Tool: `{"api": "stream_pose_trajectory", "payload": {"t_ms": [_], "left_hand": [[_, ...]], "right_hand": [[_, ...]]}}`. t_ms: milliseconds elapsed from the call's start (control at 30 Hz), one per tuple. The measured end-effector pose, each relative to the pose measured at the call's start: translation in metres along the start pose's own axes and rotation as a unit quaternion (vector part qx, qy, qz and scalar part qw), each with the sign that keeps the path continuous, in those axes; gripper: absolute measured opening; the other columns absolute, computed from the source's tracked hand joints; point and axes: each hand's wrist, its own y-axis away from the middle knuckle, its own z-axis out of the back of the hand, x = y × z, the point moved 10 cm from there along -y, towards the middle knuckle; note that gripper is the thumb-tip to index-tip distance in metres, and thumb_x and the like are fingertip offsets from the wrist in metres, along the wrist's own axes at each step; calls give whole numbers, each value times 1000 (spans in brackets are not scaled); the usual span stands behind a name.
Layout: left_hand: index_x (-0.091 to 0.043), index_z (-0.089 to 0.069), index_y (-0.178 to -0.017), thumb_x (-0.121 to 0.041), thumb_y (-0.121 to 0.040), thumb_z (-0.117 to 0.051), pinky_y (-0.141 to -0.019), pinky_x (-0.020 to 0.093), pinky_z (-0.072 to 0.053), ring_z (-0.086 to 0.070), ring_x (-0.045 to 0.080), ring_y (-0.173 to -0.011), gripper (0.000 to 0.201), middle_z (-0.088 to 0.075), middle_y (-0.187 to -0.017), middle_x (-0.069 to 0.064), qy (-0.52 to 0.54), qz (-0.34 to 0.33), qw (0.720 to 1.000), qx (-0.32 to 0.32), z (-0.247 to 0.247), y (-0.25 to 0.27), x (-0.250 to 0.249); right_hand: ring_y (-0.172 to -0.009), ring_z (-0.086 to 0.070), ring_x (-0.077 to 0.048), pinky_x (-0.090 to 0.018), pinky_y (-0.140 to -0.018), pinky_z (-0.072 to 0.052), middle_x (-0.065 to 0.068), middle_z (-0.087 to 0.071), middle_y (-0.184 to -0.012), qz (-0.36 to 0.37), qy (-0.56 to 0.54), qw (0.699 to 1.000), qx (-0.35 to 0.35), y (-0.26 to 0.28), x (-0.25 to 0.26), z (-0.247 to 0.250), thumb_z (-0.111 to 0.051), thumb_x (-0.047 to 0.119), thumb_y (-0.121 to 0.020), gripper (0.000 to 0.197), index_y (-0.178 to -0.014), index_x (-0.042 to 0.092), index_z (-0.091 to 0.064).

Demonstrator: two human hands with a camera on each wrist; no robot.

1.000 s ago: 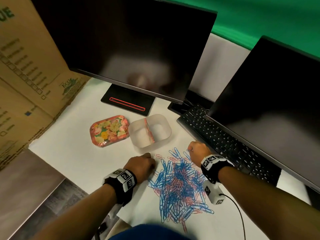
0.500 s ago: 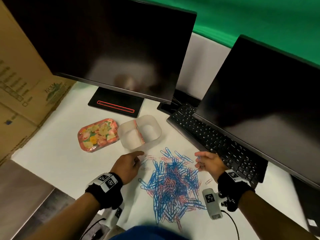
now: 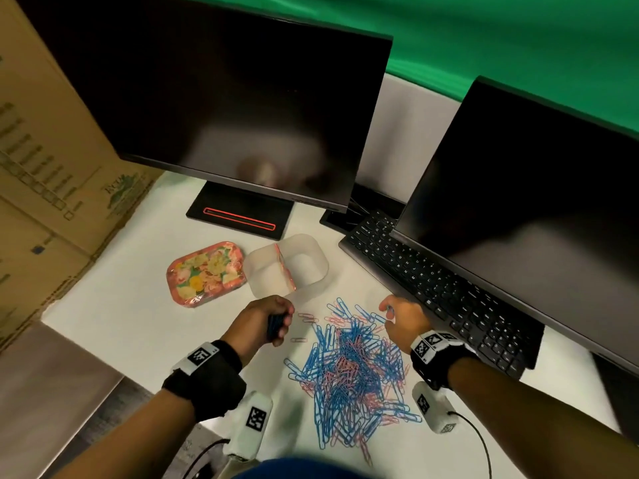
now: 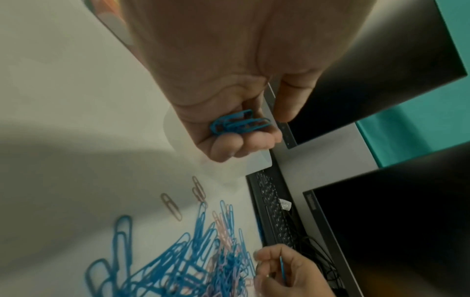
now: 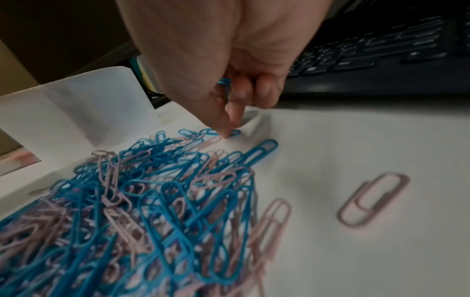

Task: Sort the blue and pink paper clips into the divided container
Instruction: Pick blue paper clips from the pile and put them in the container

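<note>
A heap of blue and pink paper clips [image 3: 349, 371] lies on the white table in front of me. Behind it stands the translucent divided container [image 3: 321, 261] with a pink partition; both halves look bare. My left hand [image 3: 276, 321] hovers just left of the heap, near the container's front wall, with its fingers curled round a small bunch of blue clips [image 4: 239, 124]. My right hand [image 3: 390, 311] is at the heap's far right edge. It holds a blue clip [image 5: 225, 81] in its curled fingers while one fingertip [image 5: 229, 133] touches a clip on the table.
A floral lid [image 3: 205, 273] lies left of the container. A black keyboard [image 3: 439, 292] and two dark monitors [image 3: 242, 98] close off the back and right. A cardboard box [image 3: 52, 167] stands at the left. Loose pink clips [image 3: 304, 316] lie between my left hand and the heap.
My left hand has gone from reaching with a straight finger to a curled grip on blue clips. My right hand has shifted slightly at the heap's far edge and now holds a blue clip.
</note>
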Motion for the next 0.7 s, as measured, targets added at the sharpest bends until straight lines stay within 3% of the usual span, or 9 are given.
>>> {"api": "stream_pose_trajectory", "payload": {"t_ms": [133,300,433,567,700], "left_hand": [[-4,-58,-88,-12,-89,-44,-51,28,-33,-45,21,-54,16,-52,-68,9,13,-11,1000,-12,3,1,-8],[-5,-58,-93,-15,-92,-46,-50,27,-34,-45,20,-55,16,-53,-71,10,38,-15,999,-31,0,-2,-20],[-9,-58,-89,-21,-92,-47,-49,26,-28,-38,15,-53,16,-50,-68,4,69,-23,997,-38,-2,-2,-35],[-14,-57,-83,-28,-95,-47,-47,24,-22,-28,11,-50,20,-41,-64,-2,111,-41,990,-79,12,-7,-54],[-15,-59,-87,-34,-94,-49,-55,26,-32,-40,12,-56,23,-44,-67,-2,121,-55,983,-126,29,-13,-69]], "right_hand": [[-76,-59,-21,-24,-63,-49,-9,-67,-103,-26,36,999,0,0,0,-1,-48,0,-88,31,-108,20,-60],[-94,-64,-29,-26,-69,-50,-11,-64,-111,-62,51,996,30,3,-4,-6,-43,-4,-85,39,-113,19,-57],[-92,-62,-28,-24,-69,-44,-11,-64,-110,-61,46,997,28,8,-4,-1,-47,6,-88,24,-107,14,-59],[-79,-55,-23,-23,-70,-43,-13,-66,-103,-21,-17,999,-21,12,20,24,-52,16,-90,17,-100,8,-63],[-84,-59,-23,-25,-74,-44,-6,-65,-91,28,-138,990,0,15,77,44,-56,20,-92,11,-91,13,-66]]}}
